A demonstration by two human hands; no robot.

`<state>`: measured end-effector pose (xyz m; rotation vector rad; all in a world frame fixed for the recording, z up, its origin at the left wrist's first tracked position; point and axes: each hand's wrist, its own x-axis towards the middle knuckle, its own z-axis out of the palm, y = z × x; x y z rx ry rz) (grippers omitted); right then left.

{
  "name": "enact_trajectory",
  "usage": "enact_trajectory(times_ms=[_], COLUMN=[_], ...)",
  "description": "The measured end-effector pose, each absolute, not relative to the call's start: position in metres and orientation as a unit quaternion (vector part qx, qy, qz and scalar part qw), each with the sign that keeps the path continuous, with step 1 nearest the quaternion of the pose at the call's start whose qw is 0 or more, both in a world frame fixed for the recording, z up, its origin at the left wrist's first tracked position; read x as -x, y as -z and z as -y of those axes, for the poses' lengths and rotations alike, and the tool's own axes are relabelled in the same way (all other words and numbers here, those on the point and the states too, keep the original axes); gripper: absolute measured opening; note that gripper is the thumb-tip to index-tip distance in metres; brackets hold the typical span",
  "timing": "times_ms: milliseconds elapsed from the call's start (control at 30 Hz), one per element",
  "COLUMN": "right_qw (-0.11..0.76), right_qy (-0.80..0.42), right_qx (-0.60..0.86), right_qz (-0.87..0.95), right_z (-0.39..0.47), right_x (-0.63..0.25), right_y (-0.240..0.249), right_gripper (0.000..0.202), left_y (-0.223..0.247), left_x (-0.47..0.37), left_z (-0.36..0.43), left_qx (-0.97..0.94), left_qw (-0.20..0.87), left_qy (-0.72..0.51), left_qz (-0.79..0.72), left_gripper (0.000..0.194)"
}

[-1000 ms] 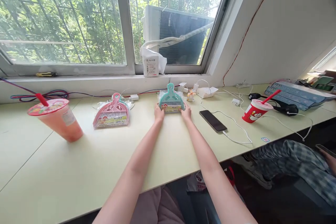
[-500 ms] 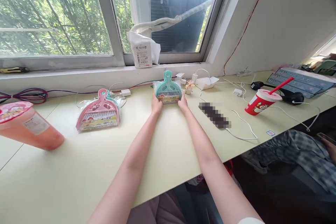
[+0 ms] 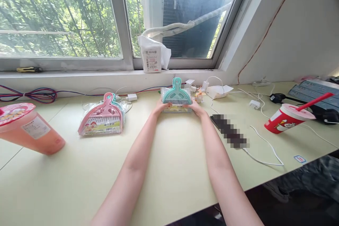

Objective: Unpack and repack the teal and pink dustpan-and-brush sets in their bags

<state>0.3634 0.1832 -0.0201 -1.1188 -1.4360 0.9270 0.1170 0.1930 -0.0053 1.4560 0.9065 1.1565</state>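
Note:
Near the back of the table, a teal dustpan and brush set [image 3: 177,95] stands in clear plastic wrap, its handle pointing up. More than one teal handle shows, so sets appear stacked there. My left hand [image 3: 159,107] grips its left lower side, and my right hand [image 3: 197,107] its right. Both thumbs lie over the front label, while the other fingers are mostly hidden. Further left, a wrapped pink dustpan and brush set [image 3: 102,116] leans with a teal one behind it, touched by neither hand.
A large pink drink cup [image 3: 50,136] stands at left, a red cup with a straw [image 3: 282,122] at right. A blurred dark object [image 3: 230,130] with a white cable lies right of my arm. Bundled wires [image 3: 39,94] run along the wall. A boxed package [image 3: 152,58] sits on the sill.
The whole view has shifted, with things appearing further right and slightly lower. Both hands still hold the teal set, and the thumbs now reach further over its front.

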Motion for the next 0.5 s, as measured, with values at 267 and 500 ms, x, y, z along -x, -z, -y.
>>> enact_trajectory(times_ms=[267, 500], right_qw=[0.532, 0.55], right_qy=[-0.426, -0.395], right_qx=[0.433, 0.429], right_qz=[0.59, 0.598], right_z=[-0.161, -0.119], right_x=[-0.357, -0.346], right_y=[0.015, 0.009], right_gripper=[0.083, 0.088], left_y=[0.01, 0.01], left_x=[-0.119, -0.113], left_z=[-0.179, -0.147], left_qx=[-0.593, -0.614], left_qw=[0.49, 0.422], left_qy=[-0.53, -0.567], left_qz=[-0.358, -0.35], left_gripper=[0.055, 0.085])
